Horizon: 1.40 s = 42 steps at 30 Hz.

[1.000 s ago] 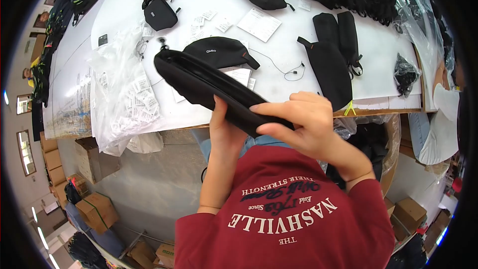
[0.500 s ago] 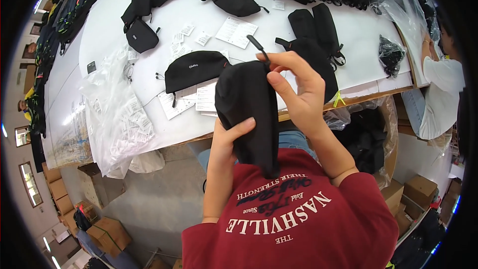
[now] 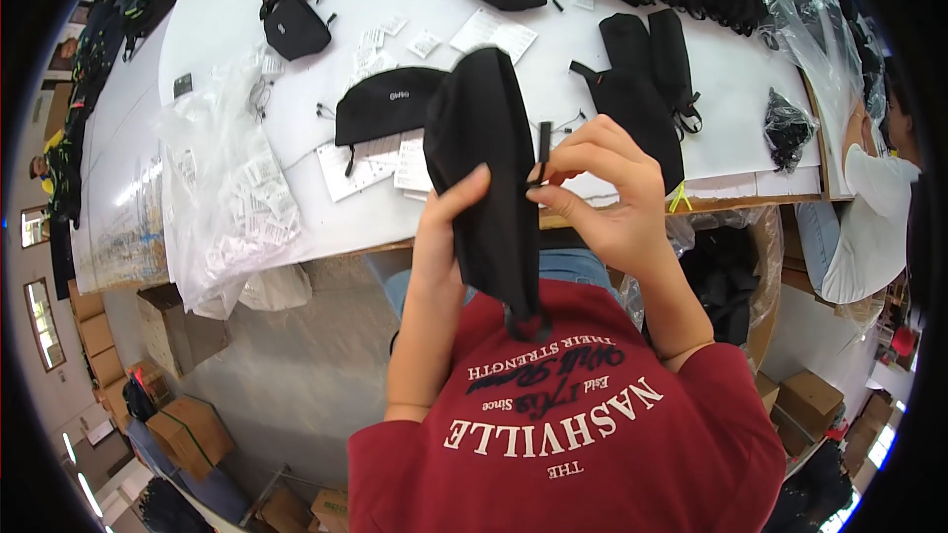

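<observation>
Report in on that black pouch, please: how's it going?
Left grip holding black pouch. Right grip pinching its zipper pull. Nothing visibly in the way.

On the desk [image 3: 217, 10], to the left of the held pouch [image 3: 484, 158], there lie another pouch [image 3: 385, 109] and some papers [image 3: 370, 175]; farther to its left is a plastic bag [image 3: 188, 207] with labels [image 3: 262, 188] in it. To its right is a group of pouches [image 3: 642, 128]. Behind it lies a sheet [image 3: 502, 32].
</observation>
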{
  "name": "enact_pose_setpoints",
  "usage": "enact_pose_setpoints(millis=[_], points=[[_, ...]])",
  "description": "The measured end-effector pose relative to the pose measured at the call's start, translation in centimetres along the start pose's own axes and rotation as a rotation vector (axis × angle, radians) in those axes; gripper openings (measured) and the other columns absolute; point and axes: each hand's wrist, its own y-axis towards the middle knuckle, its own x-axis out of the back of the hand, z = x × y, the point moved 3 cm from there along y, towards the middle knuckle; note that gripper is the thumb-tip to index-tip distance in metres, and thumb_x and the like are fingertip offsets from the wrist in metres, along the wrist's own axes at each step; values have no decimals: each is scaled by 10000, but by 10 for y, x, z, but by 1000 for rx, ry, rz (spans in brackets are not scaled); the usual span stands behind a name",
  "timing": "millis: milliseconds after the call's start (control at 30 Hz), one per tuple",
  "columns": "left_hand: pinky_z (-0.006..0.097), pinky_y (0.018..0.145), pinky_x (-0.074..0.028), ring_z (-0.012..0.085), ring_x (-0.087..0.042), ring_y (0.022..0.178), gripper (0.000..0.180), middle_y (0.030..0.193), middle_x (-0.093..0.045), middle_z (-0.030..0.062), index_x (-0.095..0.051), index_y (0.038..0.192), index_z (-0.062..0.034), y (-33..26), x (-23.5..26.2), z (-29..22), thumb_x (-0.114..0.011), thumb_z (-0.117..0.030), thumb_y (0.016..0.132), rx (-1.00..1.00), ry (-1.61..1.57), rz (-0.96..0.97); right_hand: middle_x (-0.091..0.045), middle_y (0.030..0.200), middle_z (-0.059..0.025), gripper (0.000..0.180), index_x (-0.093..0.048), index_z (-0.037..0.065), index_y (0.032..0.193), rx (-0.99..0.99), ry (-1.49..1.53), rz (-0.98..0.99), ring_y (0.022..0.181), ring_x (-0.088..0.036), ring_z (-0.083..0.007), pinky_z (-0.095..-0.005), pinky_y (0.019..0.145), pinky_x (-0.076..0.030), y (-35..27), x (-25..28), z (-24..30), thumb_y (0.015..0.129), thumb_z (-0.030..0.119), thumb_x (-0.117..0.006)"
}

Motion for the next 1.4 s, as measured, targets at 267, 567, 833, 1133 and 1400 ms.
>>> enact_pose_setpoints(millis=[267,567,833,1133,1400], points=[[277,456,-493,154,-567,519,218,696,-594,67,-598,909,-77,20,-1,-31,-517,-274,956,-31,2,-47,-584,732,-19,149,-640,57,783,-35,142,277,713,-492,-197,-298,611,-407,-13,-19,11,682,40,-749],[364,932,-473,212,-591,1068,356,1172,-608,111,-530,1206,4,11,-1,-36,-545,-236,943,-213,-29,-174,-498,1204,-100,530,-534,139,1191,29,-288,96,1112,-457,-299,-397,943,-352,-10,-6,8,716,231,-750],[350,1032,-329,228,-417,1243,564,1354,-431,123,-366,1368,-38,4,10,-24,-521,-368,938,-468,595,-101,-629,896,-74,541,-610,89,1111,52,-96,243,823,-625,-243,-335,696,-492,7,2,-6,595,25,-757],[274,859,-420,170,-557,995,434,1059,-621,58,-609,1137,-17,1,24,-60,-737,-25,722,-577,1106,328,-571,873,-22,266,-665,28,956,-258,469,278,827,-546,-103,-219,749,-413,-2,45,-31,698,-31,-690],[273,737,-446,168,-553,784,196,858,-575,67,-637,1055,-25,19,-1,-42,-607,-96,875,-622,1401,124,-589,860,-2,199,-653,48,871,-178,3,-121,769,-537,-82,-219,652,-402,-13,110,-54,684,-15,-681]])
